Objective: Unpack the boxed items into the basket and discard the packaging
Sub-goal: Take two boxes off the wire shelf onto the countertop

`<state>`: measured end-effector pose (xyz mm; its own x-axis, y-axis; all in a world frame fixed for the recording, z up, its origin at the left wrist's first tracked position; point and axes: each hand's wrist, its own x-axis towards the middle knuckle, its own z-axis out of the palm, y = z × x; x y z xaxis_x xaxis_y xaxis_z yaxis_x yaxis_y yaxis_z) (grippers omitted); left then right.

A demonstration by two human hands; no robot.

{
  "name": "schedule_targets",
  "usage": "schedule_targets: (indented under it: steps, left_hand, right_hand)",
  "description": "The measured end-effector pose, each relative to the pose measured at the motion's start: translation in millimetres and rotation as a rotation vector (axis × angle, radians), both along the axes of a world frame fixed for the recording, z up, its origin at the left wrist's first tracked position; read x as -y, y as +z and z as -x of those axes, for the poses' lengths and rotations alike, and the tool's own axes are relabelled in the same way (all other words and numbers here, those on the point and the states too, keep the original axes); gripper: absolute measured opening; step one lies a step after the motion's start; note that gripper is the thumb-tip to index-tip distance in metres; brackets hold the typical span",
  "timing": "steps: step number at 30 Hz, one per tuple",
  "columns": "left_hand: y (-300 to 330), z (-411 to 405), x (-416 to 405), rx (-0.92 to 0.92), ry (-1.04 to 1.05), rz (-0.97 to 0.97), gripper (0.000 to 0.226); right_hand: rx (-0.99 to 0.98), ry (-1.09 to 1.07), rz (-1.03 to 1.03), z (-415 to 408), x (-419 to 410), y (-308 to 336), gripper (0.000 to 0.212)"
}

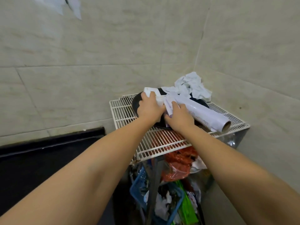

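A white box (pixel 152 92) lies on a dark round pan (pixel 135 103) on top of a white wire rack (pixel 123 114). My left hand (pixel 150 108) grips the box from above. My right hand (pixel 178 117) holds a small white and purple box (pixel 168 103) right beside it, the two boxes touching. A long white roll on a cardboard core (pixel 206 114) lies across the rack just right of my right hand. A blue basket (pixel 138 189) with mixed items stands low under the rack.
A crumpled white cloth (pixel 193 86) sits at the rack's back corner against tiled walls. Red plastic bags (pixel 178 163) and green packaging (pixel 188 207) fill the space under the rack. A black counter (pixel 40 156) runs to the left.
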<state>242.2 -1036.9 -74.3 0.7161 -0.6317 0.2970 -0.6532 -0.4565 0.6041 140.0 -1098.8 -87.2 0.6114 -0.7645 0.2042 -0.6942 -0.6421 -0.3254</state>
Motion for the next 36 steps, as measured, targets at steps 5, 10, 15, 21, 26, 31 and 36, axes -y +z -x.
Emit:
schedule_targets:
  steps: [5, 10, 15, 21, 26, 31, 36]
  left_hand:
    - [2, -6, -2, -0.110, 0.044, 0.080, 0.063]
    - [10, -15, -35, -0.422, 0.065, 0.494, 0.046]
    - [17, -24, -103, -0.327, 0.147, 0.638, 0.039]
    - [8, -77, -244, -0.302, 0.323, 0.691, 0.041]
    - [-28, -111, -382, -0.233, 0.434, 0.576, 0.038]
    - [-82, -122, -496, -0.175, 0.469, 0.346, 0.015]
    - [-166, -122, -563, -0.227, 0.543, 0.069, 0.033]
  right_hand:
    - [-0.006, 0.022, -0.124, 2, 16, 0, 0.057]
    - [0.200, 0.023, -0.253, 4, 28, 22, 0.060]
    - [0.335, 0.169, -0.178, -27, -11, 41, 0.057]
    - [0.323, 0.439, -0.148, -91, -110, 45, 0.061]
    - [0.259, 0.608, -0.214, -148, -227, 10, 0.061]
    - [-0.027, 0.686, -0.237, -180, -334, -72, 0.059]
    - [-0.253, 0.657, -0.200, -175, -380, -154, 0.060]
